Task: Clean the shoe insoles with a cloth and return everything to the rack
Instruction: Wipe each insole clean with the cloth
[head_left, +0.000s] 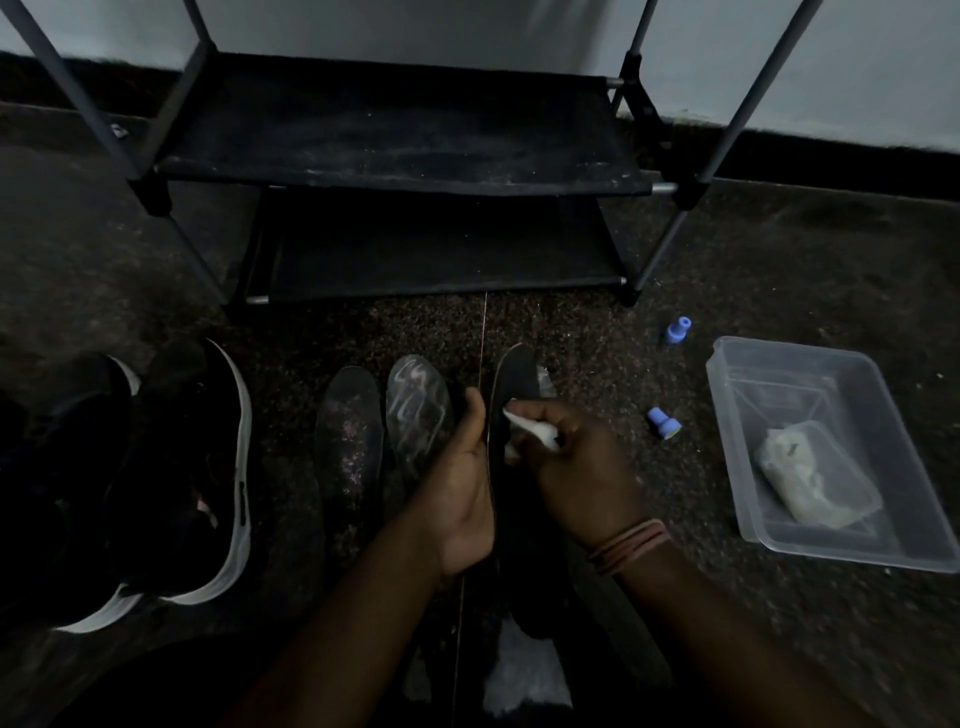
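- While the room lies dim, two black sneakers with white soles (182, 483) stand side by side at the left edge of the dark speckled floor (779, 270).
- A dark flat insole (349, 431) lies on the floor right of the shoes, with a glossy translucent insole (415, 405) just beside it.
- The left hand (460, 499), fingers curled, grips the edge of a black insole (514, 384) held toe-up in front of the person.
- The right hand (576, 467), a band of cords at its wrist, pinches a small white cloth (524, 426) against that insole's face.
- Behind them stands a black fabric-shelved shoe rack with grey metal posts (400, 135), close to the pale wall.
- Two small blue plastic caps (665, 422) lie on the floor right of the hands, well apart from each other.
- A clear plastic rectangular tub (727, 415) sits near the right edge of the floor, holding a crumpled whitish rag (810, 478).
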